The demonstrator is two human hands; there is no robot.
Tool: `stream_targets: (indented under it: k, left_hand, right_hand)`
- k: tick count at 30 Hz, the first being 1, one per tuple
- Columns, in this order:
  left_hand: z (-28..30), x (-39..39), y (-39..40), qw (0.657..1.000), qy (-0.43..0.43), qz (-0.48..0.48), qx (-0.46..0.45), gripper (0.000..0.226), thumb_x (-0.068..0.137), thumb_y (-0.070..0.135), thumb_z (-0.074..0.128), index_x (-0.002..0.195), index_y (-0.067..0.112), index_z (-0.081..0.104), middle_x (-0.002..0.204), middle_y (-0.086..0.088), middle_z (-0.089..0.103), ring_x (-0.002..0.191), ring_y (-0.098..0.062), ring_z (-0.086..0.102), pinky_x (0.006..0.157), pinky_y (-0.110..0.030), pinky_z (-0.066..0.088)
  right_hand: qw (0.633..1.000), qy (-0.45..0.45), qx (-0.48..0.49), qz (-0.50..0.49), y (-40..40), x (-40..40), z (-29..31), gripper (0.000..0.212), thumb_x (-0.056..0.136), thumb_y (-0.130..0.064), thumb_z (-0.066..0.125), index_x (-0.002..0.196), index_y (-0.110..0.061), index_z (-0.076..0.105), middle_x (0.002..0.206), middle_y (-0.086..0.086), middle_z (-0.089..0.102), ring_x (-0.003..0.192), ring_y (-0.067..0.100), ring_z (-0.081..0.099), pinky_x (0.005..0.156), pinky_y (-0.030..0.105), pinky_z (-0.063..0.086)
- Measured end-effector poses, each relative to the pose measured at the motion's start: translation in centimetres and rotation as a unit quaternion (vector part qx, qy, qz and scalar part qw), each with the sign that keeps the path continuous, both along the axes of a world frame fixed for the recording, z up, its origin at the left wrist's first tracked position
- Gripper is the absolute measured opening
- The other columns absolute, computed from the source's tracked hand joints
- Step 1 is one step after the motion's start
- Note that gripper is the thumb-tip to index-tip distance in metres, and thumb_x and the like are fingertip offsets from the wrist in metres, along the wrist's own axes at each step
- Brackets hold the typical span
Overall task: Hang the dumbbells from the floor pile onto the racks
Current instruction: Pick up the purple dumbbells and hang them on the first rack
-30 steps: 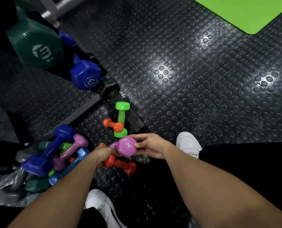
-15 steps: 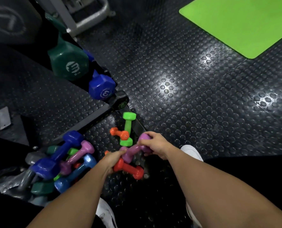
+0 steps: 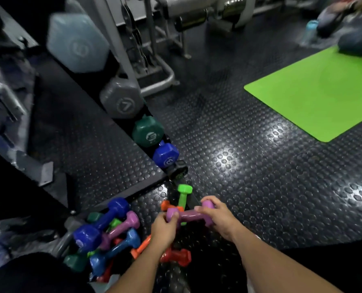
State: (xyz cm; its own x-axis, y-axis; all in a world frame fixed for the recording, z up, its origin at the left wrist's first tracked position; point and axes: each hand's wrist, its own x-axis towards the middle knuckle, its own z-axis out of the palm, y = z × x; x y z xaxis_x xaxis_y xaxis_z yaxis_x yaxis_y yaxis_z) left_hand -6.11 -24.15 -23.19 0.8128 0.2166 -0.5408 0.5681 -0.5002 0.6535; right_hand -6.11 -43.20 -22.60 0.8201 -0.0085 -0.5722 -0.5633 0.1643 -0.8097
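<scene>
A purple dumbbell is held level above the floor by both hands. My left hand grips its left head and my right hand grips its right head. Below and to the left lies the floor pile of several small dumbbells in blue, purple, green and orange. A bright green dumbbell and a red dumbbell lie apart from the pile. The black rack rises at left, with a blue dumbbell, a green one and a grey one on it.
A bright green mat lies on the studded black floor at right. Grey machine frames stand behind the rack. Bags lie blurred at the far right.
The view has tilted up, showing more of the rack. The purple dumbbell has turned from slanted to level and sits higher, with both hands still gripping its ends.
</scene>
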Motion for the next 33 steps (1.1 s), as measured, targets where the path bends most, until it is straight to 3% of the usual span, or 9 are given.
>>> stream_targets:
  k: [3,8,14,17,20,23,26,30,33]
  left_hand:
    - [1.3,1.9,0.6,0.995,-0.049,0.055,-0.069,0.039,0.078,0.054,0.073,0.095,0.019,0.063,0.087,0.0,0.074,0.079,-0.023,0.072,0.078,-0.042,0.059]
    - [8.6,4.3,0.6,0.984,-0.127,0.052,-0.112,0.029,0.082,0.035,0.079,0.099,0.016,0.063,0.088,-0.003,0.074,0.069,-0.015,0.071,0.065,-0.028,0.054]
    - [15.0,6.0,1.3,0.959,-0.234,0.003,-0.16,0.04,0.07,0.026,0.091,0.099,0.019,0.065,0.09,0.002,0.076,0.084,-0.016,0.073,0.082,-0.042,0.06]
    - [19.2,6.2,0.9,0.937,-0.315,0.003,-0.15,0.043,0.066,0.033,0.093,0.097,0.02,0.066,0.089,0.002,0.077,0.079,-0.013,0.073,0.07,-0.027,0.058]
    - [24.1,6.1,0.2,0.908,-0.393,0.013,-0.145,0.047,0.062,0.042,0.093,0.097,0.022,0.068,0.09,0.008,0.077,0.079,-0.006,0.073,0.072,-0.024,0.058]
    - [30.0,5.7,-0.2,0.868,-0.474,0.023,-0.143,0.044,0.065,0.035,0.094,0.1,0.024,0.069,0.088,0.011,0.076,0.079,0.0,0.071,0.07,-0.017,0.056]
    - [35.2,5.9,-0.2,0.829,-0.546,0.025,-0.119,0.048,0.064,0.045,0.092,0.103,0.029,0.068,0.091,0.009,0.074,0.08,-0.001,0.071,0.068,-0.02,0.058]
    - [41.9,6.9,0.3,0.777,-0.623,0.046,-0.084,0.056,0.063,0.058,0.088,0.107,0.033,0.064,0.104,0.007,0.068,0.084,-0.005,0.071,0.07,-0.026,0.061]
    - [46.6,8.0,0.9,0.738,-0.671,0.051,-0.048,0.068,0.059,0.063,0.087,0.113,0.027,0.065,0.109,0.014,0.062,0.094,-0.002,0.067,0.08,-0.029,0.06]
  right_hand:
    - [0.998,-0.041,0.012,-0.038,0.1,1.1,2.2,0.021,0.081,-0.008,0.081,0.09,-0.025,0.073,0.087,0.01,0.064,0.064,0.022,0.055,0.05,0.028,0.045]
    - [0.991,-0.115,0.026,-0.069,-0.4,3.7,7.5,0.035,0.083,-0.006,0.08,0.113,-0.023,0.073,0.105,0.015,0.068,0.07,0.021,0.065,0.062,0.033,0.057]
    - [0.977,-0.161,0.031,-0.137,-0.9,6.2,12.8,0.041,0.078,-0.005,0.081,0.112,-0.002,0.058,0.111,0.027,0.065,0.064,0.024,0.07,0.06,0.037,0.06]
    - [0.967,-0.197,0.063,-0.151,-1.2,7.7,17.0,0.064,0.06,-0.022,0.09,0.11,0.002,0.057,0.111,0.03,0.065,0.071,0.028,0.068,0.062,0.038,0.058]
    - [0.954,-0.249,0.081,-0.148,-1.3,9.1,21.5,0.097,0.032,-0.047,0.1,0.104,0.002,0.058,0.096,0.021,0.068,0.069,0.022,0.07,0.059,0.036,0.06]
    - [0.94,-0.306,0.083,-0.129,-0.9,10.5,27.2,0.056,0.062,-0.034,0.087,0.096,0.0,0.06,0.093,0.022,0.067,0.067,0.02,0.07,0.06,0.037,0.06]
    - [0.923,-0.356,0.098,-0.106,0.0,12.0,32.9,0.023,0.088,-0.017,0.071,0.096,0.001,0.06,0.096,0.025,0.067,0.077,0.027,0.069,0.076,0.054,0.06]
    - [0.896,-0.419,0.105,-0.101,2.1,13.7,41.0,0.025,0.095,-0.014,0.065,0.109,0.007,0.062,0.085,0.017,0.066,0.074,0.026,0.063,0.062,0.037,0.059]
    - [0.885,-0.441,0.133,-0.073,3.3,14.9,46.0,0.024,0.095,-0.02,0.066,0.108,-0.001,0.071,0.09,0.02,0.072,0.079,0.029,0.067,0.073,0.042,0.058]
